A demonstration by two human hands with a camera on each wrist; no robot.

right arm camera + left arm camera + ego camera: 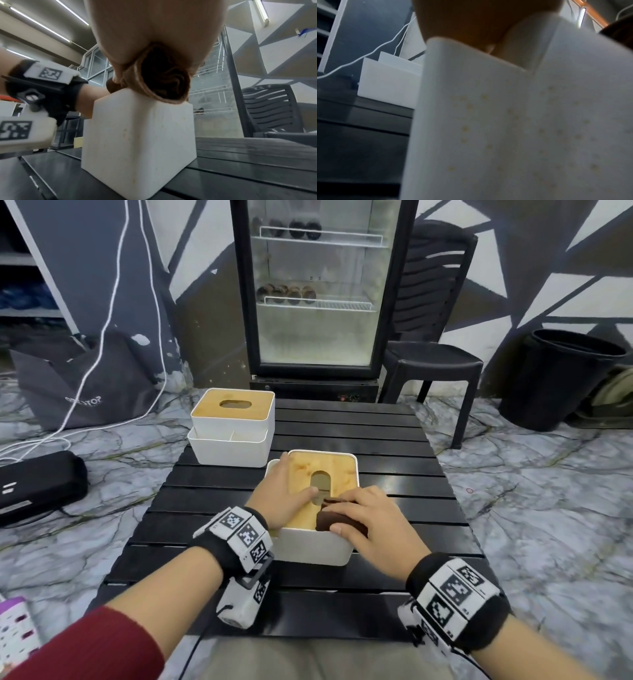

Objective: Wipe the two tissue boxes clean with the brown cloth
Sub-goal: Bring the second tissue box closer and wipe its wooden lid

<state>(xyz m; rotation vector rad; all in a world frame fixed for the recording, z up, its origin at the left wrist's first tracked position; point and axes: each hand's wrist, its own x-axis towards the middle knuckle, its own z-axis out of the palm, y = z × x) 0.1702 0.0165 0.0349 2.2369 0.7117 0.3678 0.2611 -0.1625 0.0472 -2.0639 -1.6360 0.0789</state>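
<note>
The near tissue box [313, 546], white with a wooden lid and an oval slot, stands mid-table; its white wall [505, 128] carries small yellowish spots and shows as a corner [137, 142] in the right wrist view. My left hand [282, 494] lies flat on the lid's left side, fingers straight, thumb reaching the slot. My right hand [363, 518] presses the bunched brown cloth [337, 520] onto the lid's near right corner, fingers curled over it; the cloth [163, 78] bulges under the palm. The second tissue box [234, 426] stands at the far left.
The black slatted table [394, 440] has bare slats to the right and behind the near box. Beyond it stand a glass-door fridge [318, 285], a black chair [431, 337] and a black bin [561, 378]. A black case [37, 484] and white cables lie on the floor left.
</note>
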